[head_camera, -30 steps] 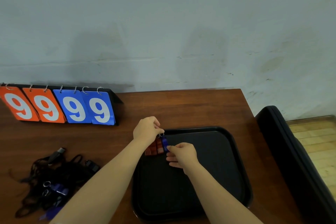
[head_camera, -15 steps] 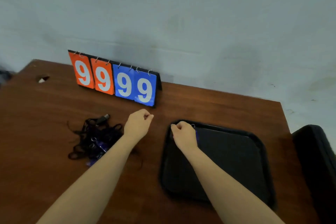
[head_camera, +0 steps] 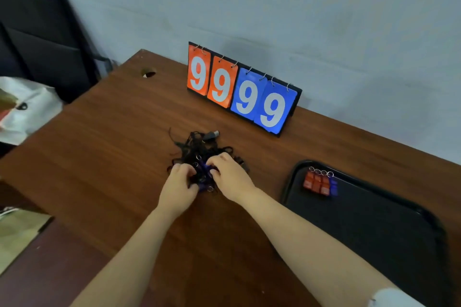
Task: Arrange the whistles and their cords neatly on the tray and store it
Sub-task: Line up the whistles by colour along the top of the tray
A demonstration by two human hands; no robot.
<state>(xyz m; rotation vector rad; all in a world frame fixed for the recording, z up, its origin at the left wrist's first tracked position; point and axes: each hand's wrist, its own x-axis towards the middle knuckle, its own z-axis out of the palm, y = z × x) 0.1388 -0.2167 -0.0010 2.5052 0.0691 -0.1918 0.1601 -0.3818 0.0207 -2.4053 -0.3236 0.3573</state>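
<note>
Left of the tray (head_camera: 374, 232), my left hand (head_camera: 178, 182) and right hand (head_camera: 229, 174) dig into the tangle of black cords (head_camera: 199, 149), fingers curled round its strands beside a blue whistle (head_camera: 204, 168), probably to tease one free. Four whistles (head_camera: 320, 183) line the tray's far left corner, rings aligned, leaving room for more.

The head camera looked forward and down, close over a brown wooden table (head_camera: 99, 157), cropping a black plastic tray (head_camera: 374, 232).
</note>
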